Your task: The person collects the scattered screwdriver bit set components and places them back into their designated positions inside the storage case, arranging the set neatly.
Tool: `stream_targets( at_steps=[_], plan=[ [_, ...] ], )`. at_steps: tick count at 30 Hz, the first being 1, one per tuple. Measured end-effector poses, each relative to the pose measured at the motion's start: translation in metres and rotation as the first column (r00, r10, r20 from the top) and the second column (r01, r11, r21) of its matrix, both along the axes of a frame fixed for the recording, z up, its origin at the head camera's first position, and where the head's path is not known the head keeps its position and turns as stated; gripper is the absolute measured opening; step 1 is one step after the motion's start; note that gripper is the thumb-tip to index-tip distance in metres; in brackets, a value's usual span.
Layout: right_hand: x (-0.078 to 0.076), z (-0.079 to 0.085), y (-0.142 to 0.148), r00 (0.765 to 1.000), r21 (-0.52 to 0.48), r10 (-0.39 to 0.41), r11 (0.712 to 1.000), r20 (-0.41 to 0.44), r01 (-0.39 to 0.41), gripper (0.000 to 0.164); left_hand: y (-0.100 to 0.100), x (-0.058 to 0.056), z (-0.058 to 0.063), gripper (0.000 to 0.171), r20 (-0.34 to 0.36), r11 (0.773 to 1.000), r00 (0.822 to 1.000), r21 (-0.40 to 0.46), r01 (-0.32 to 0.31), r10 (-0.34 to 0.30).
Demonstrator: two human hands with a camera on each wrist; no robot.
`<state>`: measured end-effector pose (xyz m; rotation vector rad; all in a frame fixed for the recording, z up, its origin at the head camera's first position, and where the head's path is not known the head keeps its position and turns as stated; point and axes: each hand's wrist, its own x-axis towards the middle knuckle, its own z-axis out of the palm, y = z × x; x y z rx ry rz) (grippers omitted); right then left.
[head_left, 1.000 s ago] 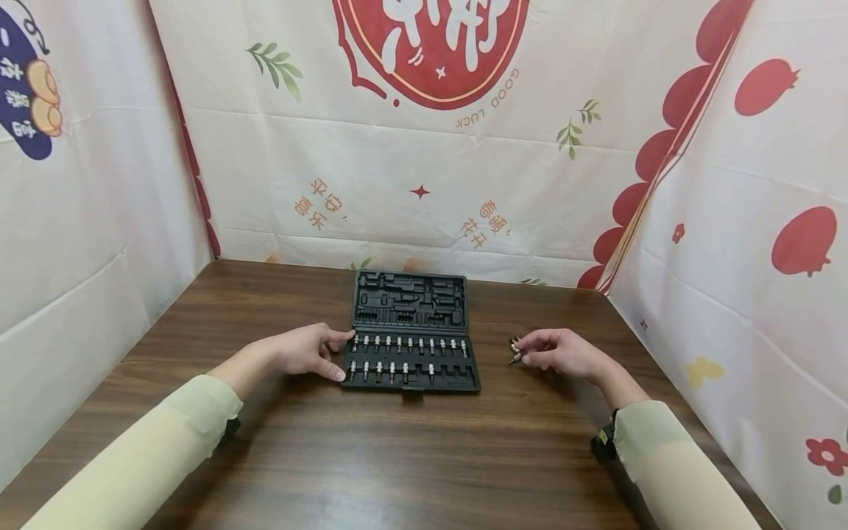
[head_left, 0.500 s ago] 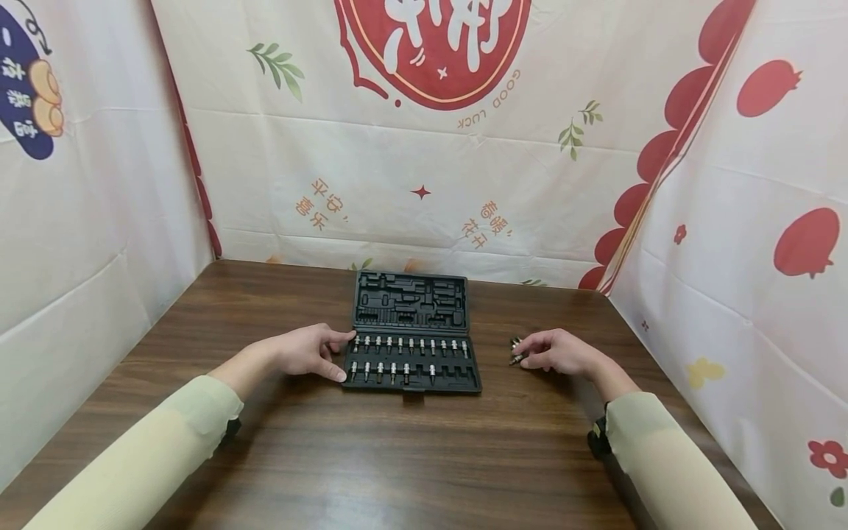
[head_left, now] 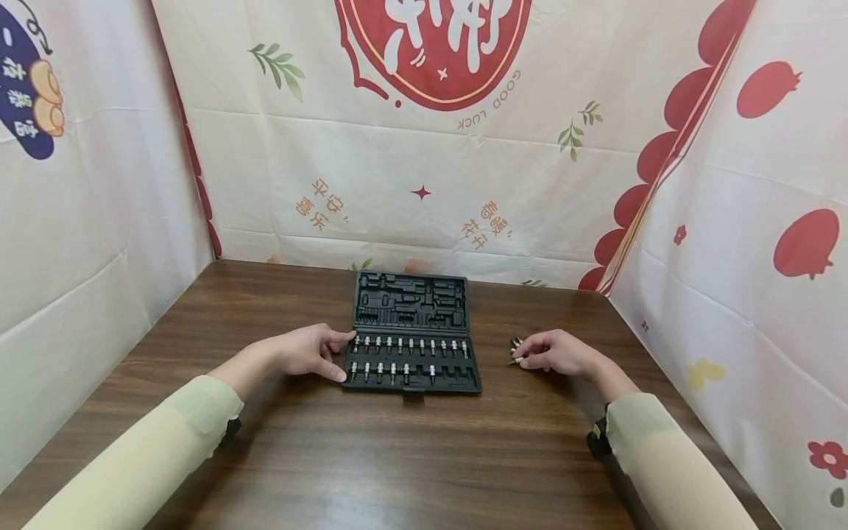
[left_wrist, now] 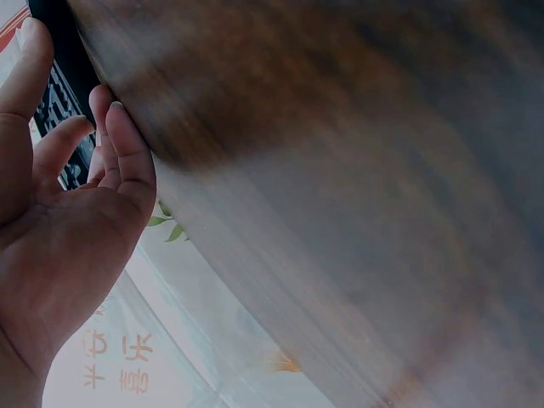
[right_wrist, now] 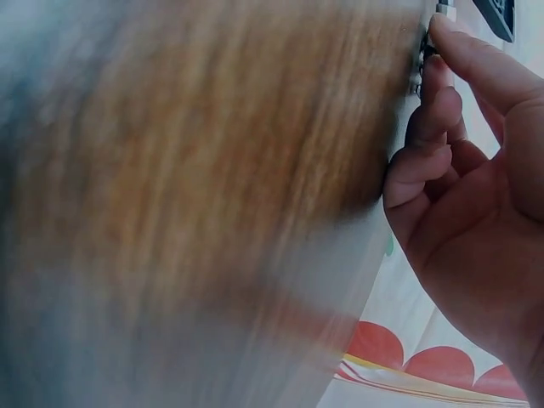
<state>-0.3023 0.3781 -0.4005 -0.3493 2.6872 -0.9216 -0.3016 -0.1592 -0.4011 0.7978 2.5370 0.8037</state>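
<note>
A black socket case (head_left: pixel 414 377) lies unfolded on the wooden table, with silver bit sockets (head_left: pixel 411 344) in two rows in its near half. My left hand (head_left: pixel 308 350) rests against the case's left side, thumb on the front corner and index finger near the hinge. To the right of the case, my right hand (head_left: pixel 555 352) is low over the table, thumb and index finger pinching a bit socket (head_left: pixel 514 361). More loose bit sockets (head_left: pixel 516 342) lie beside these fingertips, partly hidden by them. In the right wrist view, the thumb (right_wrist: pixel 463 42) and fingertips meet at the small metal pieces.
The case's moulded lid (head_left: pixel 411 300) lies back towards the printed cloth (head_left: pixel 397 154) behind the table. Several vacant slots (head_left: pixel 457 373) show at the right of the near row. Cloth walls also stand at the left and right of the wooden table (head_left: pixel 371 456).
My right fingers have shifted slightly among the loose bit sockets, and one now sticks out from the fingertips. The left hand and the case have stayed put.
</note>
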Motion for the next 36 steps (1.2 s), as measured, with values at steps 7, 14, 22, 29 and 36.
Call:
stream_targets(
  at_steps=[7, 14, 22, 29, 36],
  plan=[
    [0.004, 0.001, -0.001, 1.0, -0.023, 0.0, 1.0, 0.011, 0.0, 0.021, 0.0, 0.0, -0.001, 0.095, 0.003, 1.0, 1.0, -0.003, -0.001, 0.001],
    [0.006, 0.004, -0.004, 1.0, -0.06, 0.027, 0.998, 0.002, -0.027, 0.022, -0.001, -0.001, -0.002, 0.096, 0.008, 1.0, 1.0, -0.008, -0.001, 0.001],
    [0.007, 0.008, -0.014, 1.0, -0.14, 0.002, 0.99, 0.027, 0.002, 0.027, 0.0, -0.003, -0.002, 0.095, 0.0, 1.0, 1.0, -0.002, 0.014, -0.014],
    [0.005, 0.011, -0.027, 0.999, -0.206, 0.028, 0.978, 0.024, -0.023, 0.034, 0.0, -0.005, 0.0, 0.095, -0.008, 1.0, 1.0, 0.005, 0.018, -0.018],
    [0.006, 0.011, -0.047, 0.996, -0.286, 0.087, 0.955, 0.038, -0.072, 0.034, 0.0, -0.004, -0.001, 0.095, 0.006, 1.0, 1.0, 0.009, 0.024, -0.024]
  ],
)
